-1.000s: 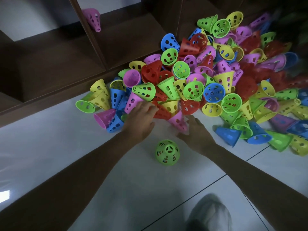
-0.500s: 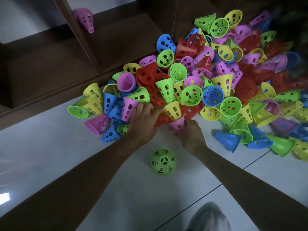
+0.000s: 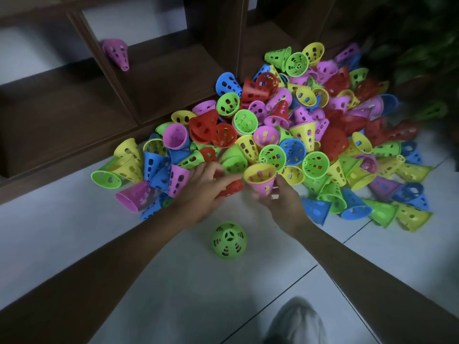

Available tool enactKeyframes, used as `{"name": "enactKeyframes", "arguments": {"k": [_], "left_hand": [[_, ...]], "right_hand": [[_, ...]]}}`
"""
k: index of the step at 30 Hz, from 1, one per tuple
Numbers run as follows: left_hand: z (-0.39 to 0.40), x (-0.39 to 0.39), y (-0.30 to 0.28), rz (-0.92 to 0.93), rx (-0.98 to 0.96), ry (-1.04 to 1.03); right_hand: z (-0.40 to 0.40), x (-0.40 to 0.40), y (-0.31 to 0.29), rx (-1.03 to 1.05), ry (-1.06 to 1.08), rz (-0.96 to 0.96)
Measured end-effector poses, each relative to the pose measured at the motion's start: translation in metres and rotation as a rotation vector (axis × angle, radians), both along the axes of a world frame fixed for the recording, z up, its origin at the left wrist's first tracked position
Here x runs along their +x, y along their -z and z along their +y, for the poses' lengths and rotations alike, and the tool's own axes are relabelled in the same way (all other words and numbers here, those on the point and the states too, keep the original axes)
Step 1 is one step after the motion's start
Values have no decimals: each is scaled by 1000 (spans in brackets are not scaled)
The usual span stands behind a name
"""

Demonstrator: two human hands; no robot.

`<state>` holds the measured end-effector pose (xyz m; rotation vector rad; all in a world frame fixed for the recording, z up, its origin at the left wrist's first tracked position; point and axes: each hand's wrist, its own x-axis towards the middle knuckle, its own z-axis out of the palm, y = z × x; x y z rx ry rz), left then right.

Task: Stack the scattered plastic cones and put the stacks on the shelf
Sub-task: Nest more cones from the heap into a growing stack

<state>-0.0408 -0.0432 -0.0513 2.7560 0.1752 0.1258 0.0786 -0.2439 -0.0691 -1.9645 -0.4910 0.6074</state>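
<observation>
Fingers of the right hand point(image 3: 280, 199) pinched a yellow-in-pink nested pair point(image 3: 260, 180) at the near edge of the cone pile point(image 3: 298, 135); left hand point(image 3: 203, 192) gripped a red cone point(image 3: 229, 188) beside it. Best aligned axially, then seated lightly.

Left hand point(image 3: 203, 192) gripping, right hand point(image 3: 280, 202) pinching — forearms converging

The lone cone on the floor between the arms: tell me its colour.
Green, with dark cut-out holes: the lone cone shows clearly in the head view.

cone pile point(image 3: 285, 135) crowds shelf point(image 3: 159, 85), near floor point(image 3: 124, 244) open
</observation>
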Motion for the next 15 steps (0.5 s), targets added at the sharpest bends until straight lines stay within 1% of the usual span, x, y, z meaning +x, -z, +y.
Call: {"name": "enactKeyframes", "arguments": {"k": [4, 10, 12, 13, 15], "left_hand": [[-4, -7, -29, -56, -181, 10], [-21, -30, -72, -132, -626, -81], [-29, -41, -79, -122, -772, -125], [-33, -47, -81, -101, -810, -147], [-40, -60, -79, -67, -817, -174]], "right_hand": [[-9, -9, -31, 82, 40, -2], [-32, -30, -74, 113, -34, 13], [-39, -37, -83, 116, -48, 28], [-43, -40, -86, 120, -44, 34], [-51, -45, -91, 115, -45, 28]]}}
